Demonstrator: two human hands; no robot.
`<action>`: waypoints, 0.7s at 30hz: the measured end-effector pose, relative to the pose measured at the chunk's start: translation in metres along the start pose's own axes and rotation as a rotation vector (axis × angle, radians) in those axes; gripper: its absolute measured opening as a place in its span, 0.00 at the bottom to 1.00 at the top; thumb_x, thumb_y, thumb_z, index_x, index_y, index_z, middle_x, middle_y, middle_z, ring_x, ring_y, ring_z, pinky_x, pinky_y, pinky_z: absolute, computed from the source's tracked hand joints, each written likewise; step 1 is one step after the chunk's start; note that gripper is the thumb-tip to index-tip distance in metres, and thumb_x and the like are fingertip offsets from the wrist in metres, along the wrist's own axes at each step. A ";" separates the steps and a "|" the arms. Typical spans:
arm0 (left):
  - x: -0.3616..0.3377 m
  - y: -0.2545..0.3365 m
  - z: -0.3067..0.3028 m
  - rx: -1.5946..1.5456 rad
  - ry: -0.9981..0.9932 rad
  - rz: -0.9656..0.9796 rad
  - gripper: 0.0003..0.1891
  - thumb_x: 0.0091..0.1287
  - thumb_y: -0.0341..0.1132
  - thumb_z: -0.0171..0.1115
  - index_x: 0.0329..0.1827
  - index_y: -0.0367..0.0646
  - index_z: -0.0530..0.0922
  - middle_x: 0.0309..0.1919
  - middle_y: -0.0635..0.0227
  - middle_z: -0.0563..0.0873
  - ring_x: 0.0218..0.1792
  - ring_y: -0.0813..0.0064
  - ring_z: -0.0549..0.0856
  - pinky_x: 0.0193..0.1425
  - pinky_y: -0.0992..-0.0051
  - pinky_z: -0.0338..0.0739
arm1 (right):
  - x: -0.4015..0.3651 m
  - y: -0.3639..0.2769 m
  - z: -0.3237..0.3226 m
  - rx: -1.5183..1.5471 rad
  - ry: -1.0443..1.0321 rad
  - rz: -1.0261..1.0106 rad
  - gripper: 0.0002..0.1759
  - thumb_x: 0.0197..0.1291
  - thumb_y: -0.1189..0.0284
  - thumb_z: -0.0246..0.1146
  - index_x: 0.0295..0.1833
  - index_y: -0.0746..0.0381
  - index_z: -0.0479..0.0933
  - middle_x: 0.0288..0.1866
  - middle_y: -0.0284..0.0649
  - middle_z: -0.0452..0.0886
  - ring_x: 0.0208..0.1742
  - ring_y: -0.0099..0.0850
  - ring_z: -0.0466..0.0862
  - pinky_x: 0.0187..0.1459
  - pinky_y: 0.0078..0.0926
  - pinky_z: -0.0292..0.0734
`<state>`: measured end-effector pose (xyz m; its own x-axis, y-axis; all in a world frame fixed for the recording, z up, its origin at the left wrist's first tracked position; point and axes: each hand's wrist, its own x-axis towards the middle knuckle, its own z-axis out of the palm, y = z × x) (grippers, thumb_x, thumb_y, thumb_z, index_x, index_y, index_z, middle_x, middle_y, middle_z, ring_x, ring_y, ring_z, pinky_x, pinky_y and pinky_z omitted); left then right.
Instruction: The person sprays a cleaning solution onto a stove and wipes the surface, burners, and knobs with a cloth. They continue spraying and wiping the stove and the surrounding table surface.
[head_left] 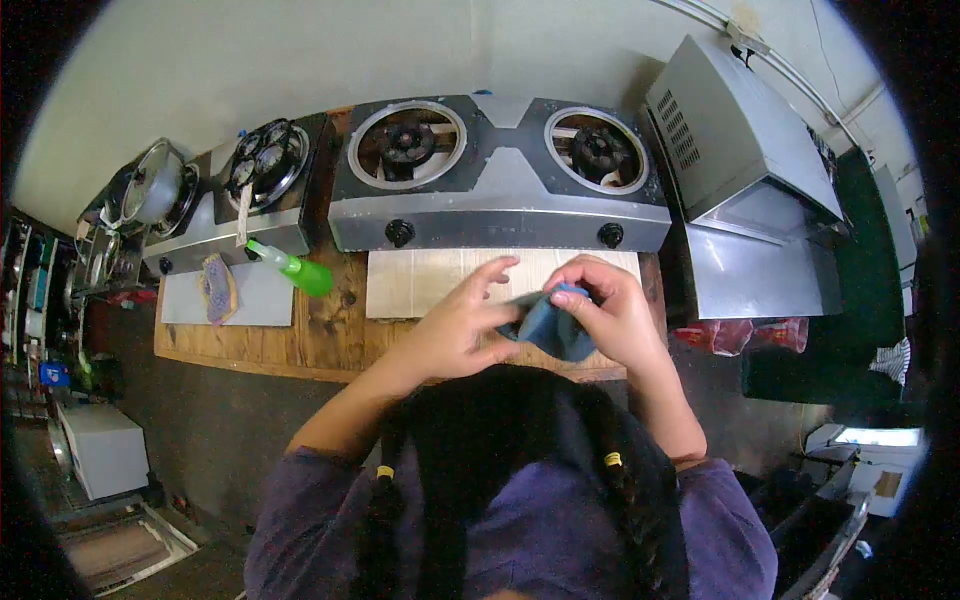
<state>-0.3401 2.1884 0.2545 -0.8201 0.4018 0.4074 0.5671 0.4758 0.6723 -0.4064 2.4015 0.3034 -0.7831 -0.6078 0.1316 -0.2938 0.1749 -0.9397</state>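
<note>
A crumpled blue-grey cloth [557, 328] hangs between my two hands, over the front edge of the wooden table [335, 335]. My right hand [610, 308] pinches its top edge between thumb and fingers. At the cloth's left side is my left hand [465, 322], its forefinger raised and curled, its other fingers reaching into or behind the cloth; their tips are partly hidden. Just behind both hands lies a pale board [400, 285], in front of the two-burner stove [500, 228].
A green spray bottle [305, 275] lies left of the board. Further left, a purple and yellow sponge [217, 290] rests on a white sheet [265, 300]. A second stove [205, 235] stands behind it. A metal hood-like box [740, 140] is at the right.
</note>
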 end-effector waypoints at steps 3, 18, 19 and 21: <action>-0.012 -0.031 0.012 0.158 -0.144 -0.002 0.17 0.53 0.44 0.69 0.33 0.37 0.80 0.63 0.46 0.66 0.59 0.47 0.71 0.62 0.58 0.68 | -0.002 0.002 -0.008 -0.082 0.066 0.018 0.05 0.56 0.78 0.64 0.37 0.66 0.76 0.34 0.39 0.78 0.38 0.26 0.78 0.42 0.23 0.73; 0.074 -0.092 -0.055 -0.107 0.377 -0.267 0.11 0.54 0.27 0.67 0.40 0.39 0.78 0.39 0.61 0.83 0.37 0.65 0.83 0.44 0.72 0.76 | 0.104 0.063 -0.058 -0.330 0.166 -0.042 0.14 0.50 0.80 0.66 0.45 0.61 0.80 0.37 0.37 0.79 0.37 0.27 0.77 0.39 0.24 0.72; 0.087 -0.100 -0.060 -0.157 0.445 -0.239 0.10 0.54 0.24 0.65 0.39 0.39 0.78 0.37 0.62 0.84 0.35 0.64 0.83 0.43 0.74 0.76 | 0.117 0.062 -0.061 -0.389 0.214 -0.151 0.11 0.50 0.81 0.65 0.42 0.61 0.81 0.36 0.39 0.79 0.38 0.30 0.78 0.39 0.25 0.72; 0.104 -0.107 -0.080 0.109 0.398 -0.234 0.09 0.54 0.21 0.63 0.38 0.38 0.78 0.38 0.61 0.84 0.35 0.64 0.84 0.43 0.74 0.77 | 0.133 0.047 -0.066 -0.396 0.262 -0.227 0.11 0.48 0.84 0.62 0.38 0.62 0.81 0.36 0.40 0.78 0.39 0.33 0.78 0.39 0.26 0.72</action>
<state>-0.4925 2.1165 0.2741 -0.8802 -0.0468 0.4722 0.3510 0.6056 0.7142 -0.5609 2.3803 0.2977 -0.7717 -0.4589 0.4402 -0.6168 0.3714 -0.6940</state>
